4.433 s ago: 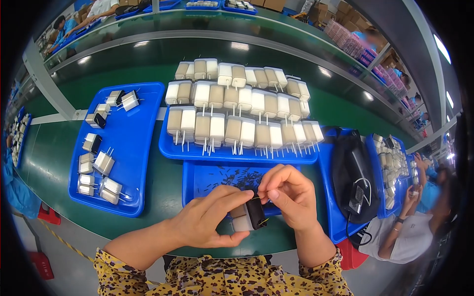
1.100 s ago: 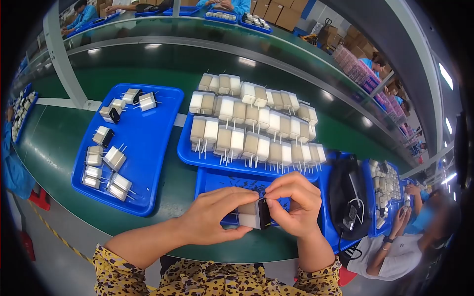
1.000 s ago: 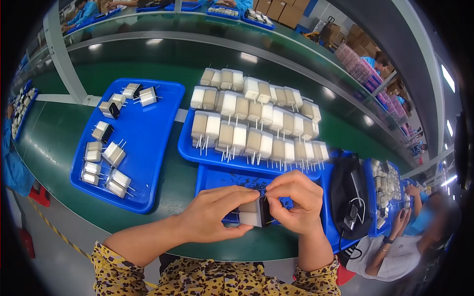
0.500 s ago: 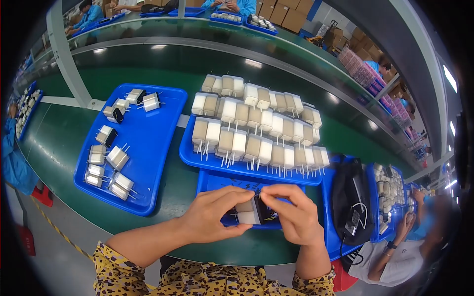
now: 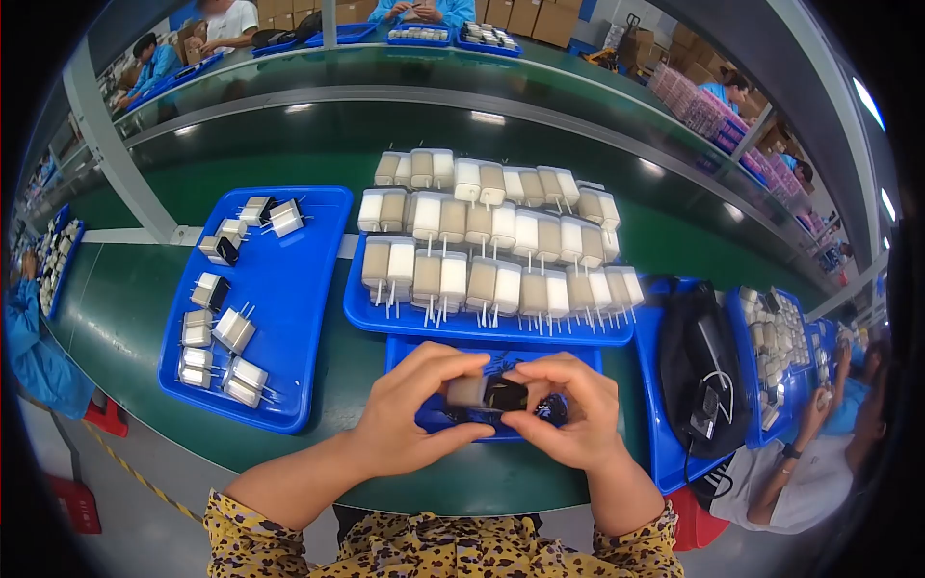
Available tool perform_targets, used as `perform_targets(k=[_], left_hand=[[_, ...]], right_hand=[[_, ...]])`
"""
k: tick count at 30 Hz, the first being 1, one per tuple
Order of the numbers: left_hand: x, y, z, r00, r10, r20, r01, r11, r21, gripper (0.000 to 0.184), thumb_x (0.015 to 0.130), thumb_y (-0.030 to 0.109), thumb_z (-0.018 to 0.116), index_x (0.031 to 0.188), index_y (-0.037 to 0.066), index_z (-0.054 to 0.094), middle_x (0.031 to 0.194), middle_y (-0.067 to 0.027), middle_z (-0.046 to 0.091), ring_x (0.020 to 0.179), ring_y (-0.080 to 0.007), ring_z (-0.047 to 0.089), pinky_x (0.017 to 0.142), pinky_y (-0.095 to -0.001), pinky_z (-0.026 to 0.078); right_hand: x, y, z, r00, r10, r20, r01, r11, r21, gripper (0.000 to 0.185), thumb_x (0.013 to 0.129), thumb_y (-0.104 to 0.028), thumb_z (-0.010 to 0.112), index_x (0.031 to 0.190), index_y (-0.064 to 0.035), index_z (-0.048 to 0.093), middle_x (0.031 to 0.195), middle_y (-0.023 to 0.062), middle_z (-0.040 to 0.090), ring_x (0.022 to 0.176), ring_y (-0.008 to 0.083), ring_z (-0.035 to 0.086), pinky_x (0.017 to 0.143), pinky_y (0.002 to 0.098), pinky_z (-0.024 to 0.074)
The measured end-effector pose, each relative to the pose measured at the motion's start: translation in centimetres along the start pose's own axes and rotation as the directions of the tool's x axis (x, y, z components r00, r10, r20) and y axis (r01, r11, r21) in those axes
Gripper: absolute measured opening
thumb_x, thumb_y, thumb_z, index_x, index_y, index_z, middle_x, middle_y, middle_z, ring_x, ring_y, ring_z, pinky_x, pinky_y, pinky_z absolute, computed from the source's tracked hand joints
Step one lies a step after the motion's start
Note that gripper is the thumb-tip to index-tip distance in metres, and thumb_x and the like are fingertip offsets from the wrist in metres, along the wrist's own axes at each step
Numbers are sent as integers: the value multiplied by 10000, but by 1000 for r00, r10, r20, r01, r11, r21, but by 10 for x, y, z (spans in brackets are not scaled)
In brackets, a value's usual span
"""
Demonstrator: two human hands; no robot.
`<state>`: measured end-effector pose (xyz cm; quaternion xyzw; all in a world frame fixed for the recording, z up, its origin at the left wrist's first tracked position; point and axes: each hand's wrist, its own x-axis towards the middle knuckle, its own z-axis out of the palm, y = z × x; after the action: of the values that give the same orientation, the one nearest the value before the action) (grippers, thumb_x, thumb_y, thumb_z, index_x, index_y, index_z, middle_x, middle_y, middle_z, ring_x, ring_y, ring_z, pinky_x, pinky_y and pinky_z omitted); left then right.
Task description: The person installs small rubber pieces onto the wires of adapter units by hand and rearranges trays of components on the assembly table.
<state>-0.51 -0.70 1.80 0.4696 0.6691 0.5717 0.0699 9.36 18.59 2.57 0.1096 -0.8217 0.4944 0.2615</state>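
Note:
Between my hands is a white-and-beige charger housing point(image 5: 466, 391) with a black piece point(image 5: 507, 394) at its right end; both are a little blurred. My left hand point(image 5: 409, 405) has its thumb and fingers closed around the housing. On the other side, my right hand point(image 5: 570, 409) pinches the black end between thumb and forefinger. Below them lies a blue tray point(image 5: 397, 358) with small black pieces point(image 5: 550, 409) in it. Just beyond, a larger blue tray point(image 5: 358, 306) carries rows of white and beige chargers point(image 5: 506, 226), their metal pins pointing toward me.
At left, a blue tray point(image 5: 306, 337) holds several chargers with pins, some with black parts. On the right, a black bag point(image 5: 699, 385) and a cable lie in another blue tray point(image 5: 665, 453). A co-worker point(image 5: 795, 482) sits beyond it. A metal post point(image 5: 116, 154) rises at back left.
The charger has turned in my hands to lie more level, black end to the right. My right hand has shifted from the top of the black part to its side. The view has tilted slightly.

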Motion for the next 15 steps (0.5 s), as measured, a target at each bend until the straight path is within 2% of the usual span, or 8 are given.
perform_targets(k=[1,3,4,5,7,8,10,15], left_hand=[[-1,-3,-1,1000,-1,10,1,1000,-6,527,749,51,790,1234,25,586,1144,-131,594,1024,-255,627,803,-339,575],[-2,-10,-3,969,-106,225,171,941,-292,442,823,58,736,1234,21,576,1194,-124,557,1073,-230,601,843,-359,568],[-1,-9,-3,954,-109,280,210,909,-360,407,874,57,681,1251,8,535,1230,-130,536,1096,-225,589,895,-383,549],[0,-9,-3,953,-110,283,212,908,-363,407,874,57,681,1251,8,535,1230,-130,536,1096,-225,589,895,-383,549],[-1,-9,-6,906,-115,407,321,814,-483,419,902,67,657,1282,16,486,1203,-124,556,1094,-207,593,909,-372,536],[-2,-10,-6,905,-118,410,324,813,-483,419,902,67,657,1282,16,486,1203,-124,556,1094,-207,593,909,-372,536],[-4,-10,-7,842,-135,522,412,786,-461,448,917,69,646,1312,31,438,1204,-121,571,1086,-190,596,925,-361,523],[-5,-10,0,841,-187,508,407,836,-367,482,950,95,606,1379,58,390,1169,-109,594,1047,-160,603,894,-322,508]], right_hand=[[2,1,-3,1000,8,-7,-8,1000,-4,412,704,10,823,1073,6,641,970,118,677,663,112,624,602,234,526],[2,4,-10,996,-45,76,42,998,40,364,713,17,814,1039,9,653,977,120,680,692,115,636,609,234,525],[2,2,-10,996,2,88,-8,998,66,322,712,19,813,998,7,664,963,118,679,714,124,638,617,240,527],[2,1,-11,996,6,87,-12,998,65,322,712,19,813,998,7,664,963,118,679,714,124,638,617,240,527],[2,2,-12,983,94,161,-134,955,265,271,738,30,784,982,9,666,936,119,675,732,144,637,638,249,526],[3,4,-13,982,96,159,-137,954,267,271,738,30,784,982,9,666,936,119,675,732,144,637,638,249,526],[4,9,-17,981,-58,186,16,976,217,205,771,56,729,960,14,661,910,121,664,748,165,641,650,257,522],[5,0,-15,986,24,167,-43,993,109,159,790,87,675,933,25,645,886,123,649,774,172,642,672,259,517]])
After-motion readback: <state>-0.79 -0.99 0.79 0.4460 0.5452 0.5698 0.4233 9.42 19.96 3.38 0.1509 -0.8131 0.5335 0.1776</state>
